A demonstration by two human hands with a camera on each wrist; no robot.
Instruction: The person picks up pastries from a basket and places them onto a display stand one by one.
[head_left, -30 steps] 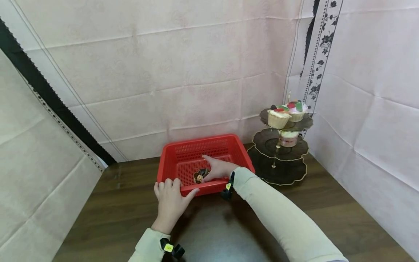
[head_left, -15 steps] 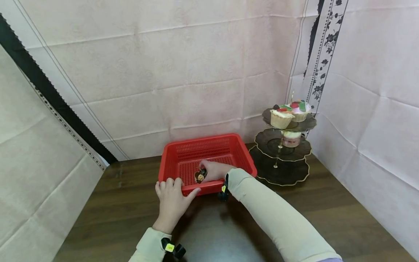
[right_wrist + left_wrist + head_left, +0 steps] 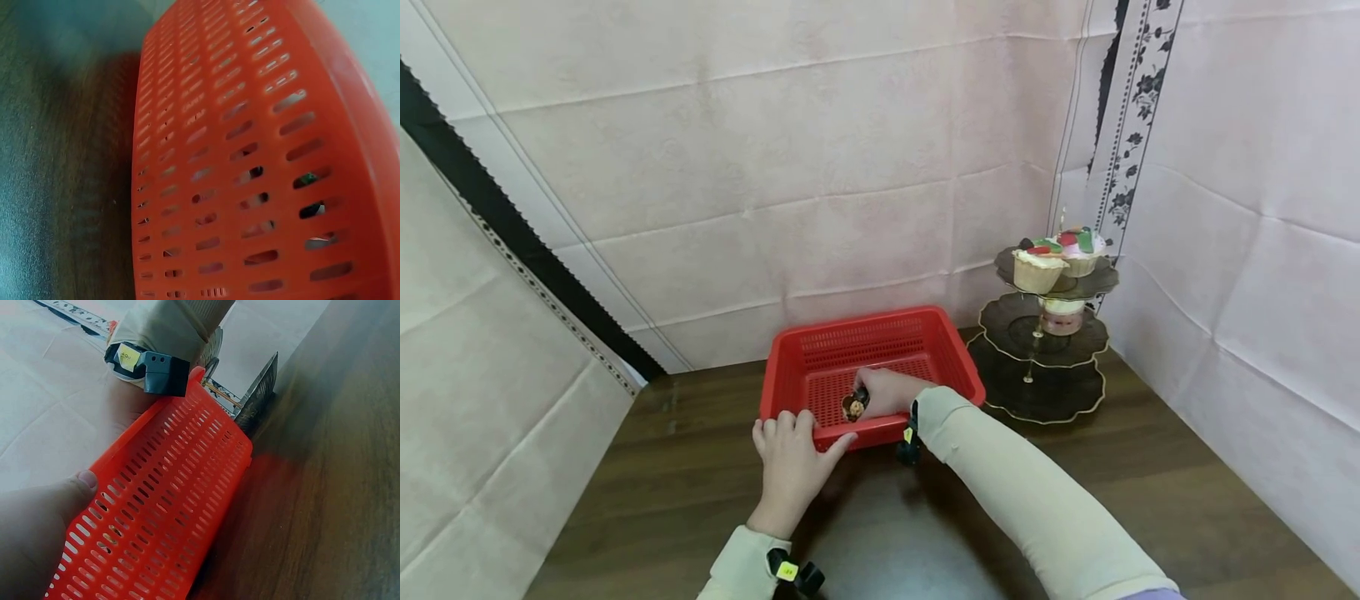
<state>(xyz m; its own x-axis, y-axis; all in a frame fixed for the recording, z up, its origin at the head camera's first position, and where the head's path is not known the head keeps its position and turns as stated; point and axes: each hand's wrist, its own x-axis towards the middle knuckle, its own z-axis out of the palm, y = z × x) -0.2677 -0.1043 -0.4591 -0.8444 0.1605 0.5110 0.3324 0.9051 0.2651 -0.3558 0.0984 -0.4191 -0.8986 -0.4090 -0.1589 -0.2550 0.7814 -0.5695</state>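
A red plastic basket (image 3: 880,431) with slotted walls stands on the wooden table. My left hand (image 3: 793,467) grips its front left corner, fingers over the rim; in the left wrist view the thumb (image 3: 78,487) lies against the outer wall. Reaching over the front rim, my right hand (image 3: 891,392) holds a small dark dessert-like piece with a golden-brown lump (image 3: 854,406) low inside the basket. Its fingertips are partly hidden behind the piece. In the right wrist view the basket wall (image 3: 212,144) blocks the hand, and only bits show through the slots.
Right of the basket stands a dark three-tier stand (image 3: 1045,400) with gold scalloped edges. Two fruit-topped cupcakes (image 3: 1036,273) sit on its top tier, a layered pink-and-white dessert (image 3: 1062,321) on the middle one. Pale cloth walls (image 3: 865,167) close off the back and sides.
My right hand has moved slightly left and its spread thumb and fingers have closed around the dark piece. The left hand stays on the basket corner.
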